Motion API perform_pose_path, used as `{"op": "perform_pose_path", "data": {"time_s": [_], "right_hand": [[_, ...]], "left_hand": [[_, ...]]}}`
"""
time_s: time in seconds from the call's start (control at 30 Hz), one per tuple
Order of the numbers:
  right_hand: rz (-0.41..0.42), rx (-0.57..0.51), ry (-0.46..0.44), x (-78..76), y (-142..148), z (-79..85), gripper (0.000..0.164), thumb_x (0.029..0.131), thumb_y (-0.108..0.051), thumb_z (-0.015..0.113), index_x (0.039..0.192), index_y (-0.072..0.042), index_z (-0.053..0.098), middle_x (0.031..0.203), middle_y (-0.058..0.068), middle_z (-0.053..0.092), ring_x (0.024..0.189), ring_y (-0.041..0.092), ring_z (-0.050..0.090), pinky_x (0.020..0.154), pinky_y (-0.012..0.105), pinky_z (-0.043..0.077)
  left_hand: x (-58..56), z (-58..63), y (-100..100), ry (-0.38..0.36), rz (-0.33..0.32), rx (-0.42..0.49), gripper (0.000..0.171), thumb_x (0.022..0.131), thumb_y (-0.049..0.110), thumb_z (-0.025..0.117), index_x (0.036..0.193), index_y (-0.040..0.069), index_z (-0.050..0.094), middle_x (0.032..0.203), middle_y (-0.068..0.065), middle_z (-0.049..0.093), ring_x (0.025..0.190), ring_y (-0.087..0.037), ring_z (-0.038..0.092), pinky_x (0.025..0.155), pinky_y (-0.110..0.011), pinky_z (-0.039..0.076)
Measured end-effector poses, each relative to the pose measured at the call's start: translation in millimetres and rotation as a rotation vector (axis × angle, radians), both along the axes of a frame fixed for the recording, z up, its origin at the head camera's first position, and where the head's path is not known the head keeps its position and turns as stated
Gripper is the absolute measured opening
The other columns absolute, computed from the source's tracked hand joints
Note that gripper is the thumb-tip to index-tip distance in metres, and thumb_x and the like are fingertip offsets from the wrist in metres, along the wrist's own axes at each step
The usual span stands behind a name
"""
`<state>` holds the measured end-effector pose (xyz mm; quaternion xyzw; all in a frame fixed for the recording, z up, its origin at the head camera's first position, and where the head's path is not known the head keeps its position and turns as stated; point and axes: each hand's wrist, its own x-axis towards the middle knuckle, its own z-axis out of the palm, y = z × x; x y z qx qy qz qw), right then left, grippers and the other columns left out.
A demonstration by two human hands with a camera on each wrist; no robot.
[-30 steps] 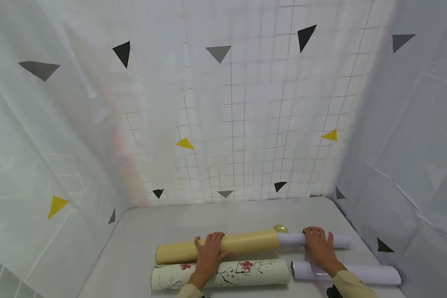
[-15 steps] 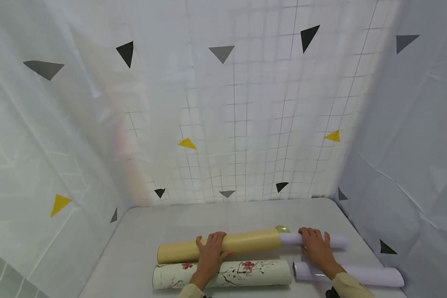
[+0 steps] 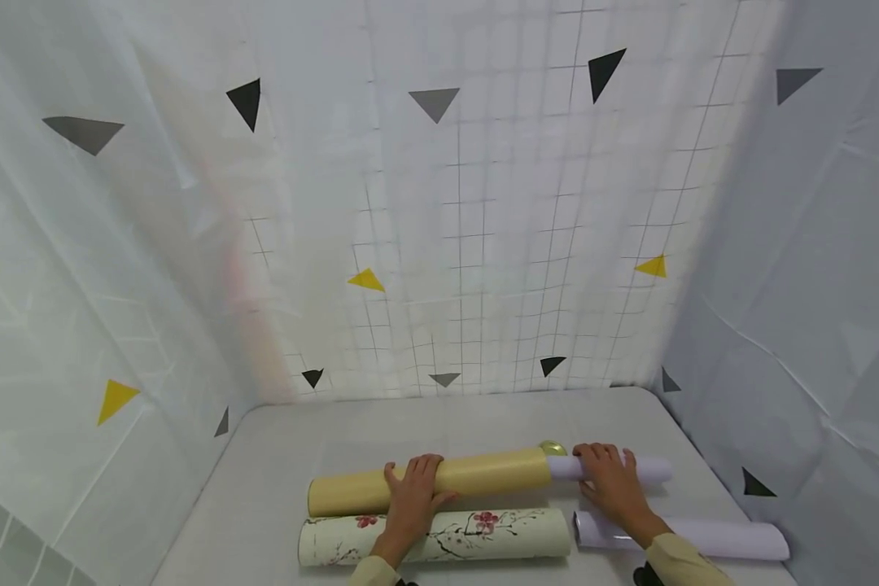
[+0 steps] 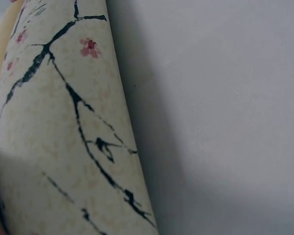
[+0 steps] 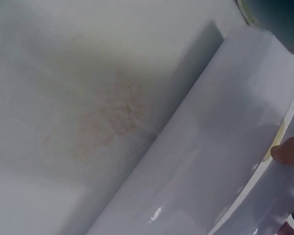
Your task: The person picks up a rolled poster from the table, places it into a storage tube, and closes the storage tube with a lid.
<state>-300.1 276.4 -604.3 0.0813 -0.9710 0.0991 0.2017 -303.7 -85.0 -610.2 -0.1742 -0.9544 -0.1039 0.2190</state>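
My left hand (image 3: 413, 505) grips a yellow wallpaper roll (image 3: 491, 474) from above, fingers over its far side and thumb on the near side. From that roll's right end protrudes a thinner, glossy white roll (image 3: 652, 470); its left part is hidden inside the yellow one. My right hand (image 3: 615, 488) holds the white roll near its middle, and in the right wrist view its thumb (image 5: 290, 152) shows at the right edge. Below the left hand lies a flower-printed wallpaper roll (image 3: 505, 535), which fills much of the left wrist view (image 4: 63, 122).
A second white roll (image 3: 732, 539) lies at the front right, beneath my right forearm. Behind the yellow roll's right end sits a small gold round object (image 3: 553, 448). White sheeting with triangle patches (image 3: 439, 106) encloses the white table (image 3: 410, 419) at the back and sides.
My right hand has moved left, sliding the thin white roll further into the yellow roll, so less of it sticks out. The left hand and the yellow roll stay in place.
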Motion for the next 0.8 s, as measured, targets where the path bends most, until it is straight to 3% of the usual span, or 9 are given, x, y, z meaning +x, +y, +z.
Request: {"op": "perform_pose_path", "data": {"time_s": [0.23,0.43,0.67,0.8], "right_hand": [[0.016,-0.014,0.026,-0.2,-6,-1.5,0.051,0.072,-0.009,0.089,0.116,-0.013,0.064,0.121,0.013,0.07,0.117,0.04,0.059,0.102,0.069,0.035],[0.037,-0.03,0.03,-0.1,-17,-0.9,0.052,0.073,-0.009,0.088,0.12,-0.012,0.064,0.122,0.012,0.069,0.118,0.039,0.059,0.102,0.068,0.036],[0.032,0.002,0.008,4.1,-25,1.5,0.066,0.075,-0.013,0.089,0.133,-0.007,0.058,0.127,0.014,0.067,0.118,0.037,0.059,0.103,0.068,0.039],[0.049,0.006,0.043,-0.9,-28,-2.5,0.063,0.073,-0.013,0.09,0.129,-0.009,0.061,0.124,0.011,0.068,0.118,0.036,0.059,0.103,0.067,0.038]], "left_hand": [[0.2,0.1,1,-0.059,0.004,0.003,0.066,0.081,0.062,0.068,0.132,0.021,0.06,0.133,0.004,0.066,0.121,-0.019,0.06,0.102,-0.068,0.035],[-0.5,-1.2,-2,-0.055,0.003,0.007,0.066,0.081,0.063,0.067,0.133,0.022,0.06,0.133,0.004,0.065,0.121,-0.018,0.06,0.102,-0.068,0.036],[-0.7,-5.0,-1,-0.057,0.006,-0.021,0.065,0.082,0.066,0.065,0.133,0.025,0.058,0.133,0.006,0.065,0.122,-0.017,0.06,0.101,-0.065,0.037],[-2.0,-6.0,-2,-0.02,0.011,-0.039,0.066,0.082,0.067,0.063,0.132,0.025,0.058,0.132,0.006,0.065,0.121,-0.016,0.06,0.1,-0.064,0.038]]}}
